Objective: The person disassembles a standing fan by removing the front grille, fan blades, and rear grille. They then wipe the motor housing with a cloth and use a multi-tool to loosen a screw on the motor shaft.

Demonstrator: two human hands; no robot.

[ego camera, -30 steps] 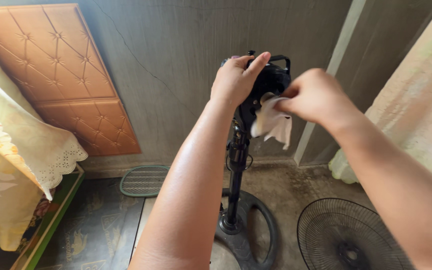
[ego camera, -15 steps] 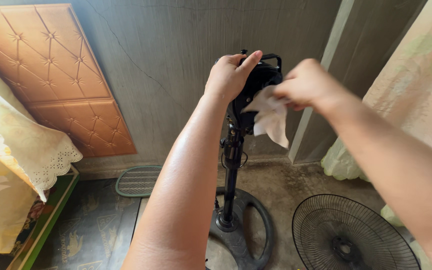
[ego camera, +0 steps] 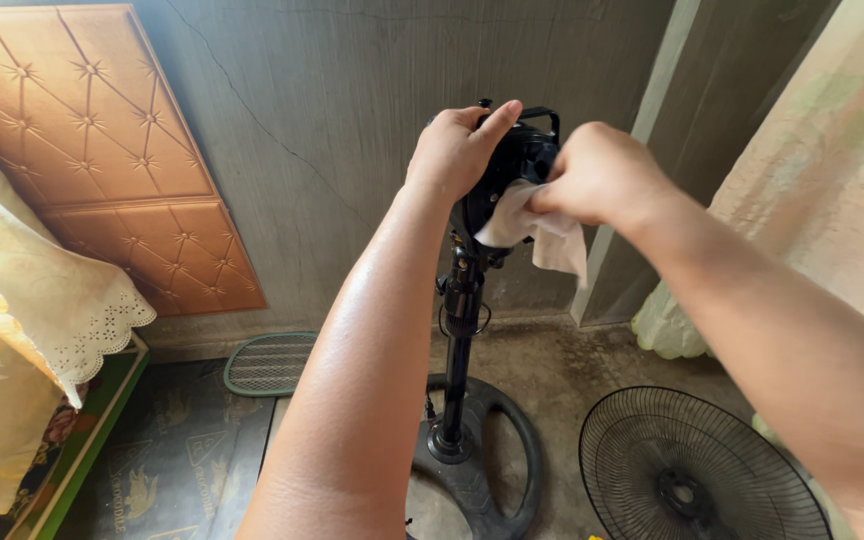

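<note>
Single head-worn view, angled down and forward along both forearms; close on fan motor head [ego camera: 512,165], wall [ego camera: 332,130] and floor [ego camera: 572,370] behind.

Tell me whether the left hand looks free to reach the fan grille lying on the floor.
Probably not as things stand: the left hand grips the black fan motor head atop the stand, while the fan grille lies far below on the right side.
</note>
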